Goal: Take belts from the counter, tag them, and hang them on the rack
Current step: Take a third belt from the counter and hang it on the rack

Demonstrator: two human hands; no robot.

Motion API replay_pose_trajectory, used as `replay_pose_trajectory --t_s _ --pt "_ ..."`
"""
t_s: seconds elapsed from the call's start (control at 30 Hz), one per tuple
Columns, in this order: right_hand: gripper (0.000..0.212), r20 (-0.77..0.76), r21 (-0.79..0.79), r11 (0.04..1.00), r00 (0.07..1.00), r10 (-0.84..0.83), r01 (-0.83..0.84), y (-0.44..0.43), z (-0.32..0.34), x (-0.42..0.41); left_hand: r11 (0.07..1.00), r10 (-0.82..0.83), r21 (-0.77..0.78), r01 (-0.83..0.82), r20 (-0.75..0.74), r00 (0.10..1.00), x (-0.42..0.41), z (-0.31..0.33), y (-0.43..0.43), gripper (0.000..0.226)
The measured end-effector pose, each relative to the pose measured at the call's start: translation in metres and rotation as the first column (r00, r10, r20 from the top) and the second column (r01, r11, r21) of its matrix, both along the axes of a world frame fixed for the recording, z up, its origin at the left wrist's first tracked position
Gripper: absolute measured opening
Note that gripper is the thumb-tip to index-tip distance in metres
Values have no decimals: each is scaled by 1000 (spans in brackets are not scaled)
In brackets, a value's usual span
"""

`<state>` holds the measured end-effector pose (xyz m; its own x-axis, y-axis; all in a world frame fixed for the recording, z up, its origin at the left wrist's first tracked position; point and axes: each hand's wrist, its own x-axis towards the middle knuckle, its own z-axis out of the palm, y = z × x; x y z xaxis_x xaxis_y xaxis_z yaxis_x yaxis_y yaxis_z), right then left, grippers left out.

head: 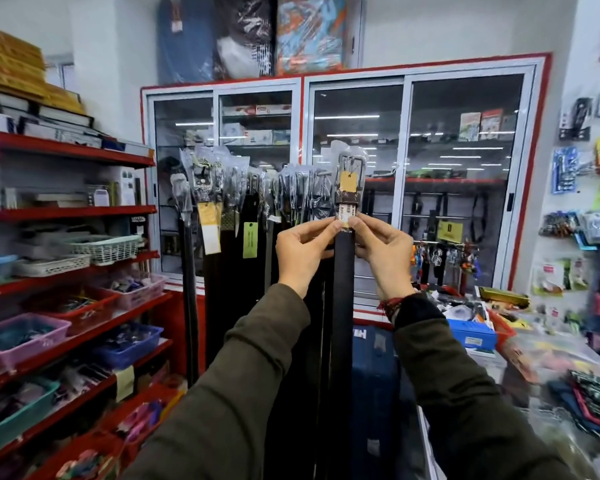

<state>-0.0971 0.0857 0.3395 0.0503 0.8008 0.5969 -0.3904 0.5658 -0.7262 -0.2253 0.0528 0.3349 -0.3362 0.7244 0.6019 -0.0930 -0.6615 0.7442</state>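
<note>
- Black leather belt (343,271) with a silver buckle hangs upright at the right end of the far rack of plastic-wrapped belts (257,199).
- Left hand (303,252) and right hand (385,252) pinch a white price sticker (345,216) against its strap, fingertips together.
- Tan paper tag (347,181) dangles just above.

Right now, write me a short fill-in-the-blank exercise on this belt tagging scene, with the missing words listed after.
1. Both hands, the left hand and the right hand, pinch a white ____ on the dark belt.
2. Above that hangs a yellowish tag, just below the metal ____.
3. Among the hanging belts on the left, one long tag is ____ in colour.

Missing words: label; buckle; green
</note>
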Motion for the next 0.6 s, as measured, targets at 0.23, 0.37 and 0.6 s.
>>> replay_pose_trajectory --t_s 0.23,0.37,0.6 --pt "28 51 -35 999 999 9 -7 13 9 1 999 -21 -35 22 48 999 4 8 3 25" --pt "28 136 -41 999 990 22 -16 18 10 4 996 -29 -80 34 67 997 3 6 7 26" --pt "30 249 26 995 963 -103 100 23 -3 -2 992 70 -102 -71 -15 997 -5 -5 15 26"
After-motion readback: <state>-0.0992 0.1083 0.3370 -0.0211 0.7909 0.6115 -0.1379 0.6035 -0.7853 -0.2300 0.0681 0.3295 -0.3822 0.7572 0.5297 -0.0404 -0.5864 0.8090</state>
